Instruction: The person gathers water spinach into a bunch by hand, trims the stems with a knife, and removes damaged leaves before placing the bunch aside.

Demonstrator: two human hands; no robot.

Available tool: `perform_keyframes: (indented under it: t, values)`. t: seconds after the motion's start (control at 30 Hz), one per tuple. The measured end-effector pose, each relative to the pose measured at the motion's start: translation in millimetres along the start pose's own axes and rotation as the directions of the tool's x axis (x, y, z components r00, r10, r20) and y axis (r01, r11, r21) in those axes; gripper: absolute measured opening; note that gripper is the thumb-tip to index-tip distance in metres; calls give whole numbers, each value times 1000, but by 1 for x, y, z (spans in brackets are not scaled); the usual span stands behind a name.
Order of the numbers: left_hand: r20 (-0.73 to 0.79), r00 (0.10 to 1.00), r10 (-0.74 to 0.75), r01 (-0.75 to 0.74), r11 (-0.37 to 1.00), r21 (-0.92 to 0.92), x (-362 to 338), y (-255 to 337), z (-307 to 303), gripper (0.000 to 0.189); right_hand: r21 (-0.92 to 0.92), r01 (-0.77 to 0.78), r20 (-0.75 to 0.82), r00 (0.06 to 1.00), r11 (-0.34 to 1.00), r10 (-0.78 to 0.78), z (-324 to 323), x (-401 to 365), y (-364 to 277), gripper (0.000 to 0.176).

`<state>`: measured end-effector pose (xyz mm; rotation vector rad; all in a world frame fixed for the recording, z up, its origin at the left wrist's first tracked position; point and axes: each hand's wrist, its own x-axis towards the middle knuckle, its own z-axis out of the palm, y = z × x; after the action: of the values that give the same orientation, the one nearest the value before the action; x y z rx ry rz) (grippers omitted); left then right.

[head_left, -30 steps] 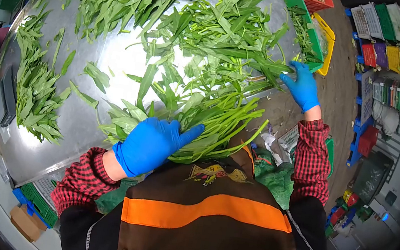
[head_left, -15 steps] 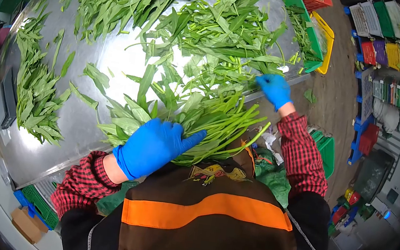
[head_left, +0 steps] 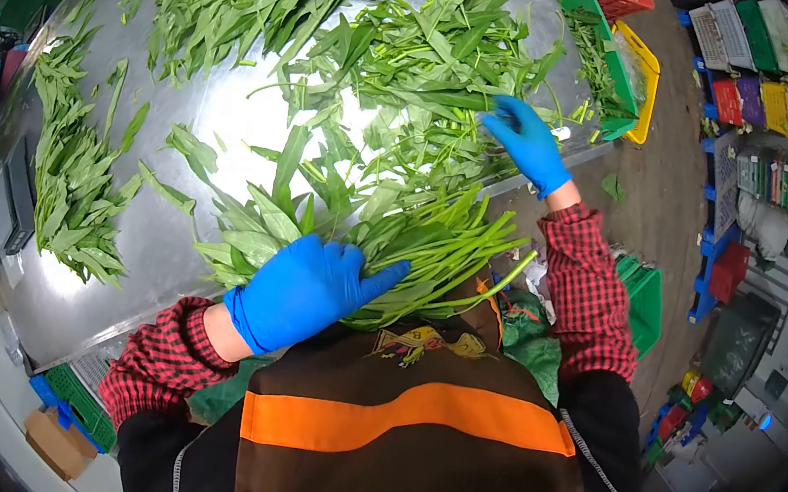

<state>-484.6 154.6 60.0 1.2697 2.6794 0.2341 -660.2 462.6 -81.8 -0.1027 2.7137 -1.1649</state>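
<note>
Blue-gloved, my left hand [head_left: 309, 290] is wrapped round a bunch of water spinach [head_left: 448, 253] at the near edge of the metal table, with leaves to the left and stems to the right. My right hand [head_left: 525, 142], in a matching glove, reaches to the right edge of the loose water spinach pile [head_left: 418, 60]. Its fingers are stretched out and parted over the stems, holding nothing. Single leaves and cut stems lie scattered between the bunch and the pile.
On the metal table [head_left: 151, 279], a smaller row of greens [head_left: 74, 184] lies at the left. A green crate [head_left: 619, 121] with trimmings and a yellow crate [head_left: 646, 85] stand off the right edge. Shelves with crates [head_left: 720, 189] line the right side.
My right hand has moved left and up from the table's edge to the pile, and its fingers have spread. My left hand stays on the bunch almost unmoved.
</note>
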Motion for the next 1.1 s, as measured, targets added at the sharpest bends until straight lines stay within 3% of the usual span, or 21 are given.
perform_keyframes:
  t: [0.07,0.13,0.17,0.23,0.27,0.33,0.37,0.43,0.47,0.57,0.63,0.67,0.7,0.77,0.8,0.83,0.87,0.9,0.97,1.03,1.1]
  values:
    - [14,1000,14,-14,1000,17,0,0,-3,61,210,59,558,813,976,-170,-1,-3,-67,53]
    - [-1,999,41,-41,998,44,-1,0,-4,62,336,143,806,468,931,-363,42,-10,-55,58]
    - [-5,999,43,-42,998,50,-2,-2,-5,62,335,148,803,471,930,-364,46,-14,-60,58]
    - [35,999,19,-18,1000,-22,-7,-9,-6,70,-135,138,986,113,981,120,54,-25,-71,66]
    - [33,999,8,-8,1000,-16,-10,-14,-3,70,-132,149,987,110,980,117,55,-27,-68,66]
    - [36,995,-91,88,993,82,-16,-30,6,70,-160,-180,976,121,971,183,50,-28,-61,69]
    - [35,994,-105,102,991,87,-19,-39,8,70,-157,-167,977,116,973,178,41,-29,-64,69]
    - [-9,989,-146,147,984,101,-20,-63,9,69,-1,-616,991,104,788,84,11,-31,-96,62]
    - [-32,988,-154,157,983,92,-20,-74,5,65,142,-635,989,116,759,-88,11,-35,-91,56]
    - [-113,979,-168,187,965,183,-19,-98,-1,58,346,-275,922,276,897,-272,-2,-64,-139,86]
    - [-54,972,-228,234,959,159,-18,-107,1,57,325,64,856,404,944,-322,23,-93,-138,111]
    - [-155,957,-245,275,937,215,-18,-110,6,56,127,239,797,553,963,-242,29,-105,-145,98]
    - [-256,934,-248,315,911,266,-20,-112,14,56,130,243,799,549,961,-246,35,-102,-141,98]
    - [-237,900,-365,417,880,228,-31,-116,31,65,43,-101,858,513,994,15,53,-87,-117,78]
    - [-238,829,-506,552,806,213,-38,-112,35,74,173,-207,856,516,963,-42,61,-81,-101,56]
    - [-238,740,-629,671,713,201,-45,-110,35,84,173,-206,853,520,963,-42,64,-80,-92,56]
    - [-230,698,-678,711,693,118,-54,-106,31,103,280,-321,816,576,905,-48,65,-80,-86,54]
    - [-205,663,-720,730,683,-36,-60,-92,6,101,386,-417,776,629,823,-45,65,-77,-84,51]
    - [-286,607,-742,657,670,-345,-76,-78,5,94,325,-490,801,598,809,41,53,-70,-105,47]
    - [53,581,-812,474,285,-833,-79,-61,24,86,410,-491,755,655,769,16,54,-68,-129,47]
    - [295,770,-566,49,-409,-911,-64,-53,51,76,419,-435,738,674,797,-20,65,-73,-151,52]
